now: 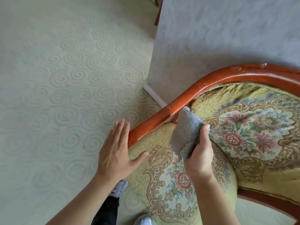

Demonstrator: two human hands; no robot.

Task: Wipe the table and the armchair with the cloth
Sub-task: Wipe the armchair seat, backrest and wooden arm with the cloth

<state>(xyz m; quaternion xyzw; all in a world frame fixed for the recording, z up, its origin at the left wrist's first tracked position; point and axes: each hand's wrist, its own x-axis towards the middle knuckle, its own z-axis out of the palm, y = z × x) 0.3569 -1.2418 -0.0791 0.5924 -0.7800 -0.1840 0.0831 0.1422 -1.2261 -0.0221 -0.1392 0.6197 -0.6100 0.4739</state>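
Observation:
The armchair (191, 95) fills the lower right: a glossy red-brown wooden frame curving round yellow floral upholstery. My right hand (198, 157) grips a folded grey cloth (186, 133), whose upper tip touches the inner side of the wooden arm where it meets the backrest cushion. Beside the arm's lower end my left hand (116, 150) is spread flat with straight fingers, its thumb lying on the yellow seat fabric; it holds nothing. No table is in view.
Pale green carpet (65, 95) with a spiral pattern covers the left. A grey textured wall (219, 38) with a white skirting strip (154, 96) stands right behind the chair. My feet in light shoes (119, 186) are at the bottom. A dark wooden leg (158, 12) shows at the top.

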